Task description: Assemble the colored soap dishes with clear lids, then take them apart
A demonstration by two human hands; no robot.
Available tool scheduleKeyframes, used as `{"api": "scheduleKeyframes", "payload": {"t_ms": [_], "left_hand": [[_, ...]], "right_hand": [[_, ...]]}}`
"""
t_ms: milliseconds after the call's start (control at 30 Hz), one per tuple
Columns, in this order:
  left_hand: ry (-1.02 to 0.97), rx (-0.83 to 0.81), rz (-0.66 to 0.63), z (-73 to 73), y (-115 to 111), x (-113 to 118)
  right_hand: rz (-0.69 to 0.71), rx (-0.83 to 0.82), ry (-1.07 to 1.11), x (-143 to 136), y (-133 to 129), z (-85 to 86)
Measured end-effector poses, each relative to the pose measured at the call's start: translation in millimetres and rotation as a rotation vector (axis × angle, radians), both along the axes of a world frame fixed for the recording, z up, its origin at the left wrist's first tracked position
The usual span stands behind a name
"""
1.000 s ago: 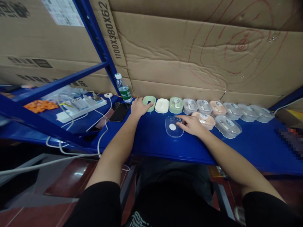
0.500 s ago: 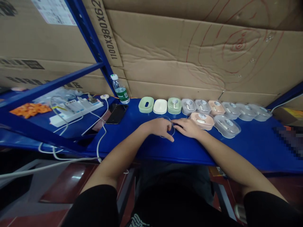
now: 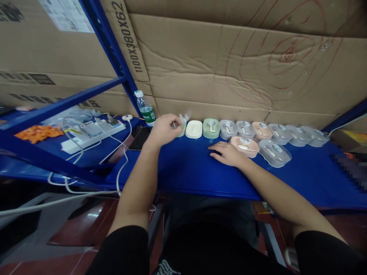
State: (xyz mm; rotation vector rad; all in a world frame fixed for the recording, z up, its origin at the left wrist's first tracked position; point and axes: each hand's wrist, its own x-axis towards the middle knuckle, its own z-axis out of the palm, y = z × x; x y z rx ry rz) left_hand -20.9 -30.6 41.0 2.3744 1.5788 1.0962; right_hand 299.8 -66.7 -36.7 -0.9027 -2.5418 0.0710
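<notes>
My left hand (image 3: 166, 130) is raised at the left end of the back row, its fingers closed on a clear plastic piece (image 3: 185, 115) that is smeared by motion. Behind those fingers, a green box (image 3: 183, 130) is mostly hidden. Just right of it sits a cream box (image 3: 194, 129), followed by a green box with a clear cover (image 3: 211, 128). My right hand (image 3: 225, 153) lies on the blue table (image 3: 189, 172) with its fingers spread and nothing in it, close to a covered peach box (image 3: 244, 146).
Several covered grey boxes (image 3: 275, 152) stand to the right. A water bottle (image 3: 146, 110), black phone (image 3: 138, 139) and white power strip (image 3: 94, 135) with cables are at left. Cardboard (image 3: 200, 57) rises behind the table.
My left hand has moved up and left from the table's middle, carrying the clear piece that lay under it. My right hand has stayed in place.
</notes>
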Motion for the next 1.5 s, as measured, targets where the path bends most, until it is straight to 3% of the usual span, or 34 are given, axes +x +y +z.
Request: {"api": "scheduleKeyframes", "payload": {"t_ms": [67,167,300,500,667,800,933,1200,1333,1500], "left_hand": [[0.051,0.092,0.162,-2.2,12,-19],[0.086,0.029,0.362,-15.4,28,-35],[0.152,-0.091,0.452,-33.5,39,-40],[0.264,-0.185,0.452,-45.5,48,-45],[0.395,-0.324,0.426,-53.6,57,-49],[0.425,-0.343,0.418,-56.4,59,-48],[0.419,-0.35,0.419,-55.9,55,-45],[0.463,-0.316,0.312,-57.2,52,-40],[0.463,-0.329,0.268,-63.3,55,-44],[0.436,-0.354,0.216,-71.2,60,-45]], "right_hand": [[0.008,0.007,0.004,0,0,0.0],[0.017,0.016,0.015,-1,1,0.4],[0.012,0.057,0.01,-1,0,4.0],[-0.053,0.131,-0.006,2,-3,17.6],[-0.194,0.13,-0.142,-17,5,27.1],[-0.297,0.139,-0.242,-35,20,14.2],[-0.359,0.165,-0.232,-33,26,-0.6],[-0.145,0.239,0.079,-17,-2,13.7],[0.017,0.145,0.046,-15,-3,14.6],[0.085,0.093,0.034,-9,-2,20.7]]}}
